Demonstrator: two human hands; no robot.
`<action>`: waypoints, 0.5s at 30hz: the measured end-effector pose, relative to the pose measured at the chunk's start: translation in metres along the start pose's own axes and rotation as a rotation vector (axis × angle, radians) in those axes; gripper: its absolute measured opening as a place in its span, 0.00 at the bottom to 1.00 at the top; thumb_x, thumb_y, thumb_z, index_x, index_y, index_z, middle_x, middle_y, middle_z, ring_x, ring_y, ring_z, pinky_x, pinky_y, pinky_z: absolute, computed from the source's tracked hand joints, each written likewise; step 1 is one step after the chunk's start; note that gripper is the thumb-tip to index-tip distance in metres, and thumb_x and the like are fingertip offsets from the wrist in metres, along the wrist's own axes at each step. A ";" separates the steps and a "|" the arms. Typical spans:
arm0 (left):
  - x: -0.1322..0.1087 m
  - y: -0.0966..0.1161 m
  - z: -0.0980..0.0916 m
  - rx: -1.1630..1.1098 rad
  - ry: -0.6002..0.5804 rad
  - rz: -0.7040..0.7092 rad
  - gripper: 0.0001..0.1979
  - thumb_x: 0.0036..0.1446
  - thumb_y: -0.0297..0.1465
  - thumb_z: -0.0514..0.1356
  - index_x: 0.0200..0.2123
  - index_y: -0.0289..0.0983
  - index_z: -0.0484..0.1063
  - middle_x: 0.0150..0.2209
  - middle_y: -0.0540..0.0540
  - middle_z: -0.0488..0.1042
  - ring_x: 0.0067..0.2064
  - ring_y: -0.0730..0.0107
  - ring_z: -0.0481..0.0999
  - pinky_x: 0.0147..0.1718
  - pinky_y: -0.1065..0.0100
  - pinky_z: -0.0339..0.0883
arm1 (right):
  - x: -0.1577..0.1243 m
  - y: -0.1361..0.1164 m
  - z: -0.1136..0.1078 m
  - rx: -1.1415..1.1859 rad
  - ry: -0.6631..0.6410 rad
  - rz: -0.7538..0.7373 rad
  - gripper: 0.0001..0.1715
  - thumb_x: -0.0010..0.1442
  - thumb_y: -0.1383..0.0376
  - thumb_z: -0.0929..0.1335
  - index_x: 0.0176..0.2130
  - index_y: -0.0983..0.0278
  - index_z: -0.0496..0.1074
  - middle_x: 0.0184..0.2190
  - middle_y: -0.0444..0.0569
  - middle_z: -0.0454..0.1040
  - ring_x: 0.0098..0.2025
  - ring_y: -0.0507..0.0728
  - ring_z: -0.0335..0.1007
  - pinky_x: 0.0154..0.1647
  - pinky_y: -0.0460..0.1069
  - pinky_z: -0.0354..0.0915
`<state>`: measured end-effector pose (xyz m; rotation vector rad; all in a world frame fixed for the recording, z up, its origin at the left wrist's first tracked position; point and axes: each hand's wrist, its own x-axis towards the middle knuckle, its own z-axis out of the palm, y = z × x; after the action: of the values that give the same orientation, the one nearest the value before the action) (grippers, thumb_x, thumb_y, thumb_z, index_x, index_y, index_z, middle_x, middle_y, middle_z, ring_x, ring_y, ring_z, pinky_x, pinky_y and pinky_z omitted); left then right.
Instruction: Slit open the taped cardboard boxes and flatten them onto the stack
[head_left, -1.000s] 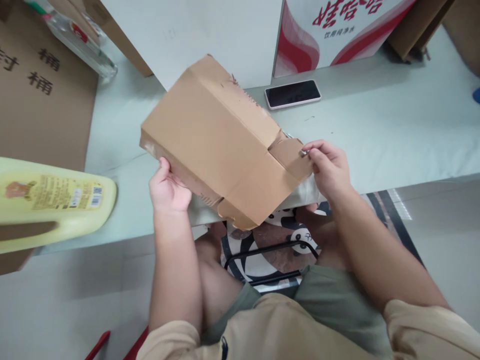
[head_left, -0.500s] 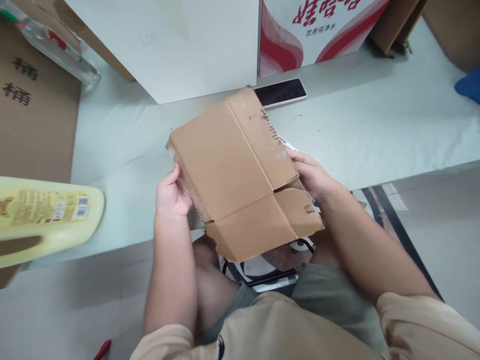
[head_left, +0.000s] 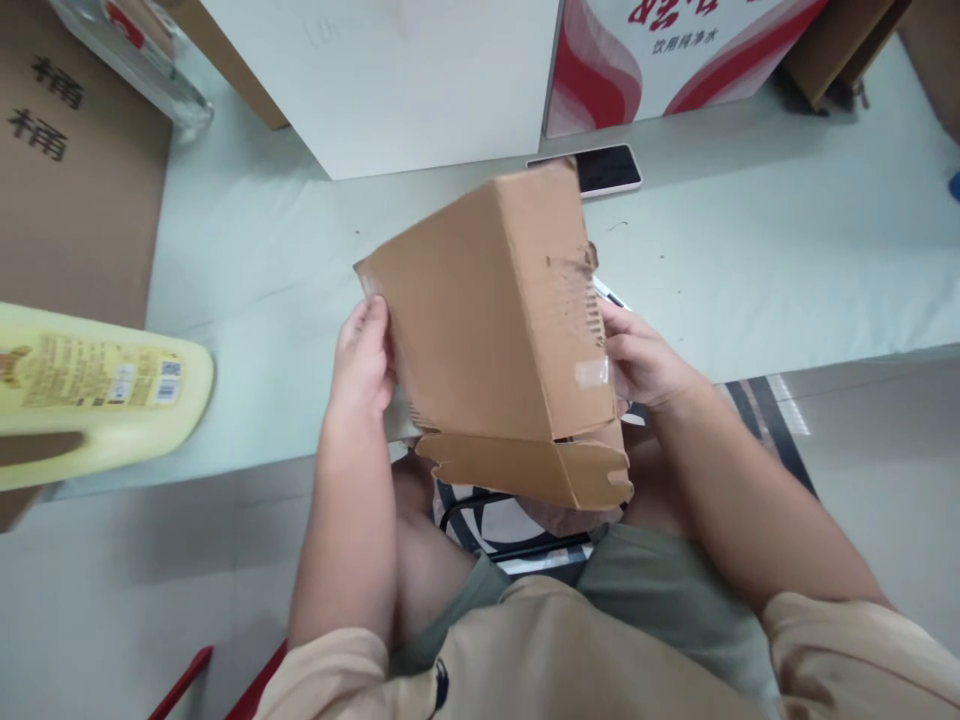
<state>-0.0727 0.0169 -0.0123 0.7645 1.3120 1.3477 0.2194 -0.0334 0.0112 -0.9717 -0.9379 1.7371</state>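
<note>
Between my hands is a brown cardboard box (head_left: 465, 310), creased along its edges, with torn, ragged flaps at the near end. A piece of clear tape shows on its right face, beside a rough torn strip. My left hand (head_left: 364, 355) is closed on the box's left edge, thumb on top and fingers partly hidden behind. My right hand (head_left: 645, 355) grips the right edge, its fingers curled behind the cardboard. The box is held tilted over the near edge of the table, above my lap. A thin white object (head_left: 609, 293) shows just past my right fingers; its kind I cannot make out.
A phone (head_left: 611, 170) lies behind the box on the pale green tabletop (head_left: 750, 260). Farther back stand a white box (head_left: 420, 90) and a red-and-white carton (head_left: 675, 70). At left are a yellow jug (head_left: 97, 390), a clear bottle (head_left: 142, 50) and a large carton (head_left: 82, 200).
The cardboard has bent along its creases from nearly flat into a box-like shape, its right face and near flap now angled down. Both hands keep hold; my left hand has moved slightly up its edge.
</note>
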 end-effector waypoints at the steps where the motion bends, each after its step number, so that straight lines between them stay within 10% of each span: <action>1: -0.001 -0.001 -0.001 0.032 -0.024 -0.001 0.26 0.45 0.52 0.75 0.38 0.39 0.79 0.41 0.44 0.85 0.51 0.55 0.84 0.46 0.63 0.80 | 0.001 0.002 0.001 -0.028 0.031 -0.007 0.18 0.45 0.63 0.76 0.39 0.59 0.76 0.29 0.41 0.76 0.31 0.52 0.75 0.38 0.49 0.77; 9: -0.005 0.002 -0.002 0.154 -0.219 -0.043 0.33 0.38 0.56 0.76 0.39 0.38 0.77 0.41 0.42 0.85 0.48 0.53 0.85 0.47 0.60 0.80 | 0.009 0.006 0.000 -0.191 0.220 -0.058 0.20 0.42 0.58 0.81 0.23 0.61 0.70 0.17 0.39 0.64 0.21 0.49 0.61 0.25 0.48 0.69; 15: -0.007 0.002 0.000 0.166 -0.233 -0.050 0.34 0.39 0.56 0.76 0.41 0.38 0.76 0.42 0.42 0.85 0.48 0.53 0.85 0.47 0.58 0.80 | 0.014 0.016 -0.016 -0.534 0.290 -0.238 0.21 0.40 0.57 0.80 0.24 0.61 0.67 0.24 0.43 0.66 0.33 0.55 0.68 0.33 0.50 0.70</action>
<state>-0.0715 0.0103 -0.0086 0.9657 1.2578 1.0836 0.2242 -0.0223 -0.0121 -1.3465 -1.2930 1.1258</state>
